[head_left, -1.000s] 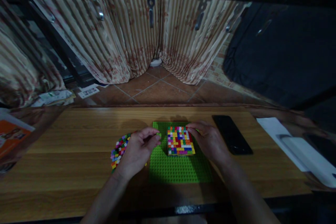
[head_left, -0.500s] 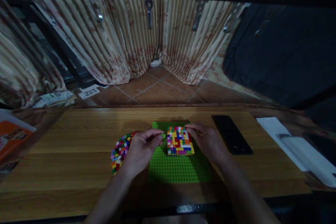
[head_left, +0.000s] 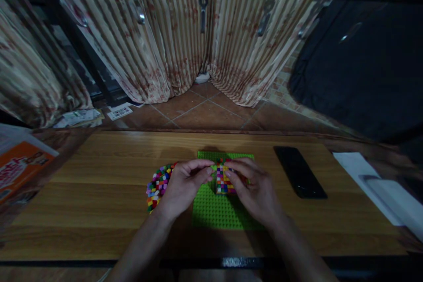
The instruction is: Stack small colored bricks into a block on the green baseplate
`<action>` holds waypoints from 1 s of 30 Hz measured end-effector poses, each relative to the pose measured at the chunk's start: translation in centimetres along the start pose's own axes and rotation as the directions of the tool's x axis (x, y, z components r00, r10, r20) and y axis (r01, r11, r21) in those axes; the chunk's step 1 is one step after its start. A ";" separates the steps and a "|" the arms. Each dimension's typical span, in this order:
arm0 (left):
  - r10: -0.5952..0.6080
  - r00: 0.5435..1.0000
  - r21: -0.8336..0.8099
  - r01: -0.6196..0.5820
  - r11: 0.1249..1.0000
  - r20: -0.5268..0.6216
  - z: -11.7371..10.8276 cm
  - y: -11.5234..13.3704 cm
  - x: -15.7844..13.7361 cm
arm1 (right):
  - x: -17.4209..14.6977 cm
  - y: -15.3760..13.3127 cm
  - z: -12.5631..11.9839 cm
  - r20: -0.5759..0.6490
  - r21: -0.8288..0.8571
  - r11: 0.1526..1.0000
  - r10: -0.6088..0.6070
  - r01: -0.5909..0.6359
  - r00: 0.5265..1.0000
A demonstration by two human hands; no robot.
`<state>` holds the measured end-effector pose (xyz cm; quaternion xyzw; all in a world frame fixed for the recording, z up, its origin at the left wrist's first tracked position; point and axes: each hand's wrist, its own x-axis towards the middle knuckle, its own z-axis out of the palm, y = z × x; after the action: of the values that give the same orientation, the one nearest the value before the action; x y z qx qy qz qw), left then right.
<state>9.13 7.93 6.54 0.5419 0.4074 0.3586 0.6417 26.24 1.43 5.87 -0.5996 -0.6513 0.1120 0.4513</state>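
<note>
My left hand pinches a small light green toy brick between thumb and index finger, at the upper left edge of a multicoloured brick block. The block stands on a green studded baseplate. My right hand reaches over the block from the right and covers much of its top. Its thumb and forefinger are drawn close together near the green brick; whether anything is between them is unclear. Beside my left hand lies a pile of loose coloured bricks, partly hidden by that hand.
A black phone lies on the wooden table to the right of the baseplate. White paper is beyond the table's right side. An orange and white package is at the left. Striped curtains hang behind.
My right hand has shifted from the block's right edge to over its top, closer to my left hand. The green brick now meets the block's upper left edge. The view has shifted slightly.
</note>
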 end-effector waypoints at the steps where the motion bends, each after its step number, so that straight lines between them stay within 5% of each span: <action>1: 0.013 1.000 -0.005 -0.012 1.000 0.017 0.0 -0.1 0.0 | -0.1 -0.2 0.2 0.011 -0.005 1.000 0.004 -0.004 1.000; 12: 0.011 0.993 -0.010 -0.010 1.000 0.117 0.8 -0.6 -0.3 | -0.4 -1.1 -0.3 0.031 -0.008 1.000 0.022 -0.022 0.999; 15: 0.025 0.998 0.043 -0.028 0.999 0.063 0.9 -0.8 0.0 | -0.4 -0.1 -1.4 -0.107 -0.033 0.993 0.109 -0.113 0.988; 19: 0.066 0.995 0.204 -0.049 0.978 -0.077 0.5 -0.9 0.4 | -0.3 1.8 -2.5 -0.300 -0.059 0.942 0.298 -0.329 0.906; 30: 0.031 0.999 0.327 -0.021 0.945 -0.024 0.7 -1.5 0.5 | -0.2 2.4 -1.4 -0.261 -0.137 0.886 0.399 -0.443 0.879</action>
<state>10.04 7.85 5.01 0.6408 0.4631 0.3025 0.5324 28.83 1.29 4.90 -0.7769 -0.4567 0.0755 0.4267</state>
